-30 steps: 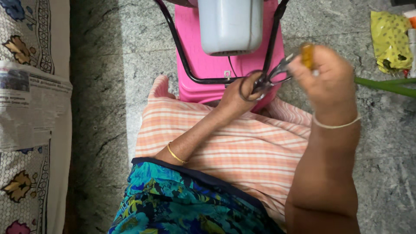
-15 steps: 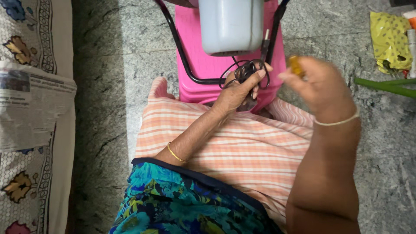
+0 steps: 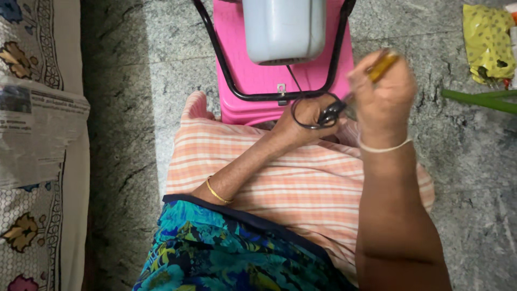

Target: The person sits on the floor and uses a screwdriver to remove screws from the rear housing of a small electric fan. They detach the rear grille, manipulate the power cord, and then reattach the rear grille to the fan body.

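Observation:
My left hand [image 3: 301, 121] grips a small black part with a thin black wire [image 3: 297, 86] looped around it, held over my lap just below a pink stool [image 3: 253, 81]. The wire runs up to a pale grey appliance [image 3: 283, 29] in a black metal frame [image 3: 215, 48] on the stool. My right hand [image 3: 382, 97] holds a tool with an amber handle [image 3: 381, 64], its metal tip pointing down-left at the black part in my left hand. Both hands almost touch. A gold bangle sits on my left wrist, a white band on my right.
I sit on a grey stone floor [image 3: 134, 108] in a striped peach cloth. A patterned mattress with a newspaper [image 3: 32, 129] lies at the left. A yellow bag [image 3: 487, 40] and a green stick [image 3: 479, 99] lie at the right.
My right hand swung away to the right with the tool, then came back; its tip now meets the black part again. My left hand stayed over my lap holding the part.

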